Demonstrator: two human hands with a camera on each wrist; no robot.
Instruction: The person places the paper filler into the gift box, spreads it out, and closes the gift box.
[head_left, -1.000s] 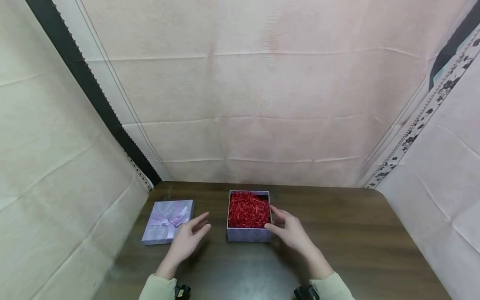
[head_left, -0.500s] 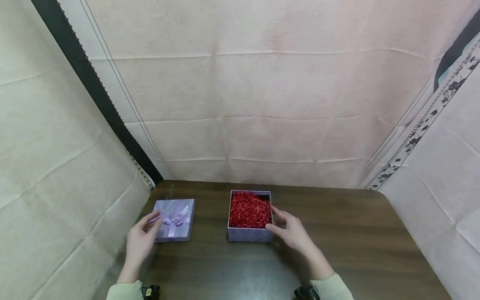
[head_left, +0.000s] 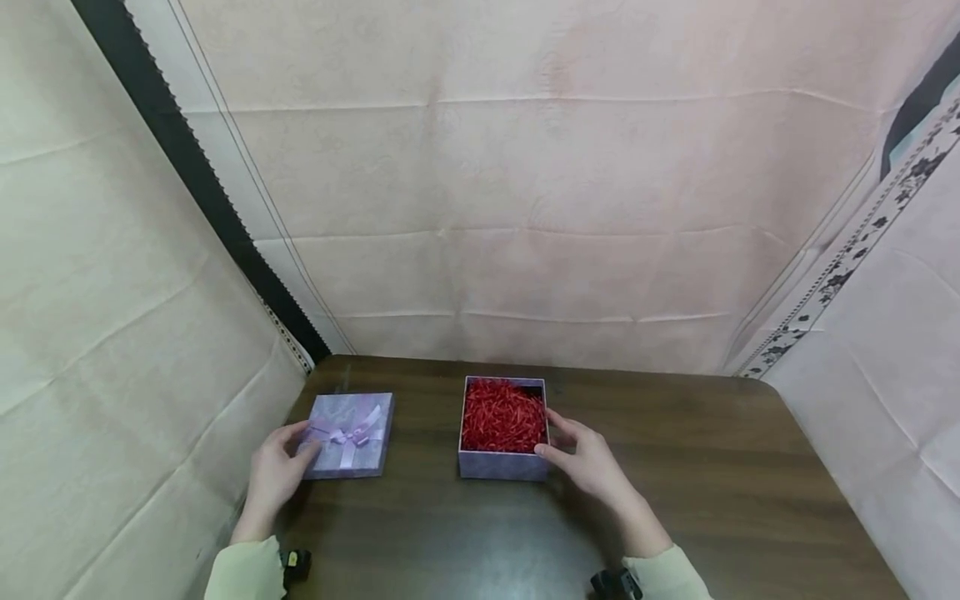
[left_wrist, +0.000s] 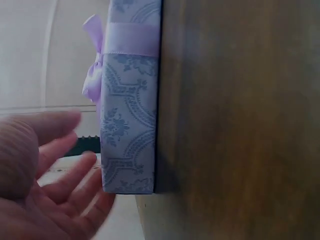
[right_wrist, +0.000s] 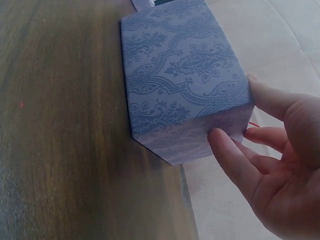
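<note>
A purple patterned gift box lid [head_left: 348,467] with a lilac ribbon bow [head_left: 351,437] lies on the table at the left. At its left side is my left hand [head_left: 276,468], thumb apart from the fingers. The left wrist view shows those fingers [left_wrist: 75,185] by the lid's end, the thumb clear of it; whether the fingertips touch is hard to tell. An open-topped matching gift box [head_left: 501,465] stands to the right, filled with red shredded paper [head_left: 502,417]. My right hand [head_left: 592,467] touches its right side, thumb by the near right corner, fingers loosely bent.
The brown wooden table [head_left: 697,483] carries both box parts with a gap between them. Pale cloth walls [head_left: 525,208] enclose its back and both sides. Each wrist wears a black camera strap, such as the left wrist camera [head_left: 297,565].
My left hand has gone from the lid's right front over to its left side. The lid has turned slightly and now sits straighter. My right hand has stayed at the box.
</note>
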